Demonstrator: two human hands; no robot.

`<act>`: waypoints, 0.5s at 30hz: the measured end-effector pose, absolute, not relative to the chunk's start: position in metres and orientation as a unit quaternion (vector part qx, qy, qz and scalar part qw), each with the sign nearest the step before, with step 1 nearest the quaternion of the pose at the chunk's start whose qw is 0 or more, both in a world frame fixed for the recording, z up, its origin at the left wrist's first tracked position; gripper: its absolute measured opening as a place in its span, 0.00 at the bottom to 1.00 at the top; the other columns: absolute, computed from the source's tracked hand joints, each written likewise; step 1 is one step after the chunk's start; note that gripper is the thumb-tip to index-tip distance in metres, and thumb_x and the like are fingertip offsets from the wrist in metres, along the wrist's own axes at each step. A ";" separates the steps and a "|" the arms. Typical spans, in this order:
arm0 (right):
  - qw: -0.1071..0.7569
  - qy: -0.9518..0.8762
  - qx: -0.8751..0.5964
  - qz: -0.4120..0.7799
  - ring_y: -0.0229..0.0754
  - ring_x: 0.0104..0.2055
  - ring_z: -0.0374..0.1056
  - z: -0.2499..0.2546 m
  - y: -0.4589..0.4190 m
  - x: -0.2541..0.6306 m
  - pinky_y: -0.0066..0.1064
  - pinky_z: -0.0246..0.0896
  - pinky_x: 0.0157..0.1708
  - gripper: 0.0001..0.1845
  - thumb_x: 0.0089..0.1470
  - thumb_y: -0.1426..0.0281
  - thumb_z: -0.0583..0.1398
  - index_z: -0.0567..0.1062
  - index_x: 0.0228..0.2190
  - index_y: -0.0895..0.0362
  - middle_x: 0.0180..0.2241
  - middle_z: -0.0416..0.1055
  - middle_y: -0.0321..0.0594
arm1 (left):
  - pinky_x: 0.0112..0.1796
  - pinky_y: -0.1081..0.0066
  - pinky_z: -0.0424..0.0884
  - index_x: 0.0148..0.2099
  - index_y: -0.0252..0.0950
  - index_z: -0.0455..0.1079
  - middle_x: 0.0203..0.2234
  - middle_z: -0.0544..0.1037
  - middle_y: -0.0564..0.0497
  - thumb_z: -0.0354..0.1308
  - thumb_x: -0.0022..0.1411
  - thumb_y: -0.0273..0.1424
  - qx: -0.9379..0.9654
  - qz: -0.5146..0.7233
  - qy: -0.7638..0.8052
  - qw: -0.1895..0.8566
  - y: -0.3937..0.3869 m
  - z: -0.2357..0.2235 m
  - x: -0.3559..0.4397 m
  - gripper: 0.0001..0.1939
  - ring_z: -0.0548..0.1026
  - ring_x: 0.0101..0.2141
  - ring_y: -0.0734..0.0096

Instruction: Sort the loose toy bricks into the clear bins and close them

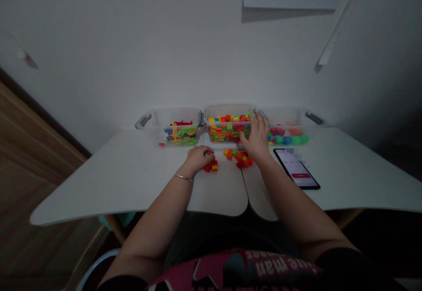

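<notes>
Pinch the plastic blocks (244, 161), probably light and rigid, by opposite sides; right hand (259, 136) spread, left hand (197, 158) grip indeterminable.

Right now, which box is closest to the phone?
The right box, just behind the phone; the middle box and left box are farther away.

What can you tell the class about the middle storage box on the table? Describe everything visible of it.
The middle storage box is clear, apparently plastic, and open-topped. It stands upright on the white table, between two similar boxes. Yellow, orange, red and green toy bricks show inside it. A grey clip sits at its left end, though which box owns it is unclear. The right hand, thumb and fingers spread, is at its right end; contact with the rim cannot be confirmed.
</notes>
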State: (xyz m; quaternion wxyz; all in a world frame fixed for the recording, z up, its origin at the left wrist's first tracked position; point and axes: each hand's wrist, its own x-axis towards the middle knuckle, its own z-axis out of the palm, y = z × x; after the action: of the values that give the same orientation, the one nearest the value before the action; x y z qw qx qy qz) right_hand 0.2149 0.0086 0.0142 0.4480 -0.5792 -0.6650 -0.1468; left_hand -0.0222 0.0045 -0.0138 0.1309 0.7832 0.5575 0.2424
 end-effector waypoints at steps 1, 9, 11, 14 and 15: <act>0.453 -0.663 -0.576 -0.152 0.61 0.68 0.43 0.012 0.003 0.210 0.63 0.44 0.62 0.31 0.55 0.66 0.57 0.62 0.59 0.59 0.64 0.54 0.56 | 0.46 0.65 0.71 0.39 0.39 0.79 0.38 0.82 0.47 0.61 0.55 0.32 0.787 0.238 0.553 0.132 0.005 -0.014 -0.022 0.09 0.77 0.40 0.61; 0.442 -0.752 -0.480 -0.094 0.56 0.59 0.57 -0.003 -0.029 0.176 0.53 0.53 0.60 0.13 0.53 0.73 0.58 0.76 0.42 0.56 0.54 0.66 0.52 | 0.38 0.69 0.72 0.37 0.37 0.78 0.34 0.82 0.46 0.57 0.59 0.31 0.783 0.253 0.541 0.173 0.010 -0.021 -0.023 0.08 0.78 0.34 0.64; 0.417 -0.782 -0.458 -0.064 0.54 0.56 0.60 -0.009 -0.030 0.172 0.50 0.56 0.59 0.12 0.54 0.74 0.58 0.78 0.41 0.56 0.50 0.70 0.50 | 0.39 0.69 0.72 0.37 0.36 0.77 0.35 0.82 0.46 0.57 0.59 0.30 0.780 0.264 0.539 0.177 0.011 -0.022 -0.024 0.08 0.78 0.35 0.65; 0.363 -0.826 -0.431 -0.030 0.52 0.54 0.61 -0.019 -0.031 0.168 0.48 0.59 0.57 0.10 0.55 0.74 0.59 0.79 0.38 0.55 0.49 0.72 0.48 | 0.40 0.70 0.72 0.37 0.37 0.77 0.36 0.82 0.46 0.56 0.60 0.29 0.775 0.275 0.541 0.176 0.011 -0.024 -0.026 0.08 0.78 0.36 0.66; 0.345 -0.838 -0.422 -0.024 0.52 0.54 0.61 -0.022 -0.032 0.167 0.48 0.60 0.56 0.10 0.55 0.74 0.60 0.79 0.38 0.55 0.49 0.73 0.47 | 0.40 0.70 0.72 0.38 0.37 0.77 0.35 0.82 0.47 0.56 0.60 0.29 0.773 0.277 0.543 0.175 0.011 -0.024 -0.026 0.08 0.78 0.36 0.66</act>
State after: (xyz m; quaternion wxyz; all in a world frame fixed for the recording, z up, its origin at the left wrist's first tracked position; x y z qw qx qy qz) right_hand 0.1673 -0.0320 -0.0216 0.3448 -0.4223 -0.8380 -0.0239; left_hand -0.0264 0.0109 -0.0242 0.1746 0.7733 0.5429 0.2770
